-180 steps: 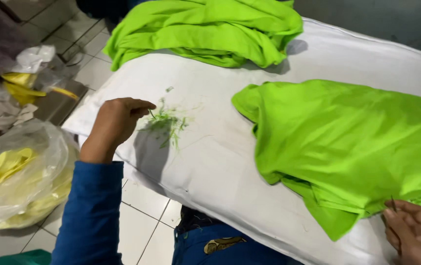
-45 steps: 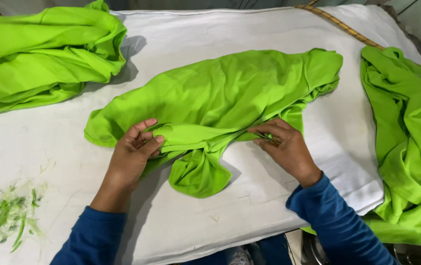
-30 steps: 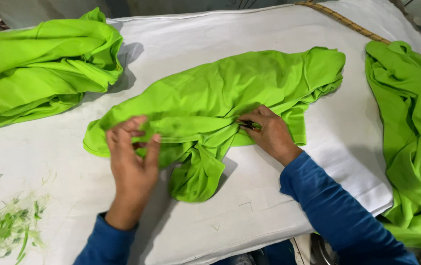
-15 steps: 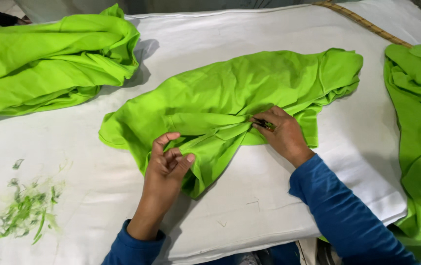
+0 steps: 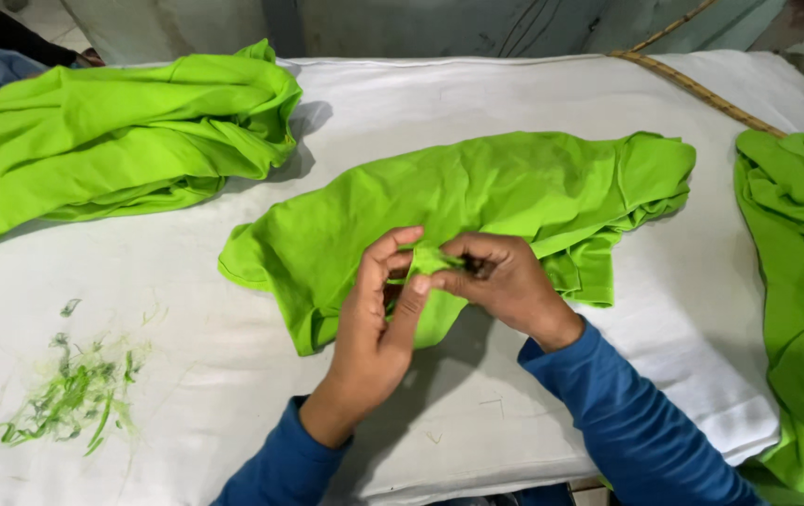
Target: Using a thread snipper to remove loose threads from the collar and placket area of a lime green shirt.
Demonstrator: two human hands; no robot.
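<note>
Left hand (image 5: 376,319) and right hand (image 5: 505,281) pinch 1 small fold of lime-green garment (image 5: 477,201), fingertips pressed together. Risk: small dark tool, barely visible under right fingers, nicks fabric; fold slips.

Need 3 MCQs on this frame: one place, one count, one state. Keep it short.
1. Where does the heap of thread scraps lie?
A. near left of the table
B. far right
C. on the middle garment

2. How many green garment heaps show?
A. one
B. two
C. three

3. What are both hands doing?
A. lying flat
B. pinching a fold of the middle garment
C. hanging off the table

Key:
1 A: scraps sit by the left arm.
2 C: left pile, middle, right pile.
3 B: left hand and right hand meet on the cloth.
</note>
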